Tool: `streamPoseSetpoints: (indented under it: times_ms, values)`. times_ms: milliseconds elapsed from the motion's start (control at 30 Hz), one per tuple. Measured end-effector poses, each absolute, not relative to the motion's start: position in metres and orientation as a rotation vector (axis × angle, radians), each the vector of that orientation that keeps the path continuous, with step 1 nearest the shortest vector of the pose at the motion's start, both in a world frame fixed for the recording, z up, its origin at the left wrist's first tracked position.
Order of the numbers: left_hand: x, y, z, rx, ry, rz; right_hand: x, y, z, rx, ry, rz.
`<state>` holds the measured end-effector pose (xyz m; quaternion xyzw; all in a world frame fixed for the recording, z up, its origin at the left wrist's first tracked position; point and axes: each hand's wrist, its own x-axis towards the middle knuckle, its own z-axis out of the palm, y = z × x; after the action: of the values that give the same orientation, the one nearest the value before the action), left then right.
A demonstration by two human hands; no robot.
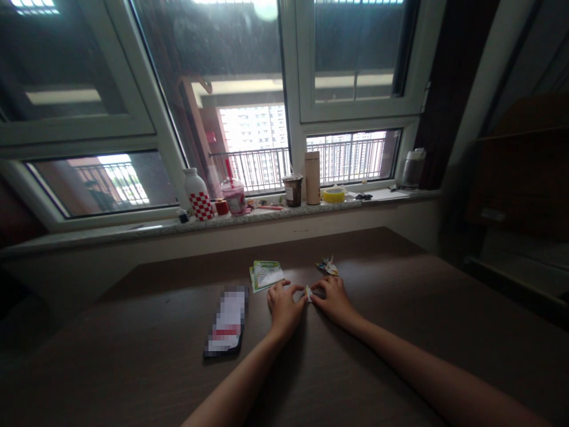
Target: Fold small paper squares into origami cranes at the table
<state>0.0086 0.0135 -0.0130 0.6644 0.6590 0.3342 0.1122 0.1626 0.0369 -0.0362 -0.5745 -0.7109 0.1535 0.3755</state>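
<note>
Both forearms lie on the dark brown wooden surface [400, 332]. The left hand [284, 305] and right hand [334, 299] meet fingertip to fingertip on a small pale folded paper piece [308, 292], which rests on the surface; its shape is too small to resolve, possibly origami.

A black phone [226, 325] lies flat, left of the left hand. A green-and-white paper packet [265, 274] lies just beyond the left hand. A multicoloured folded paper figure [328, 266] lies just beyond the right hand.

On the grey stone windowsill [133, 228] stand a red-and-white checked bottle [198, 194] and a tan cylindrical flask [312, 169].
</note>
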Motion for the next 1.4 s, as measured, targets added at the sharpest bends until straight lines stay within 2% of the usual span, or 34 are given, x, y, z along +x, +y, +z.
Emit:
streamPoseSetpoints:
  times_ms: [1400]
  values:
    - [0.0098,0.0128,-0.0098,2.015,1.871,0.964,0.1666,0.0403,-0.0311,-1.328,-1.894,0.402]
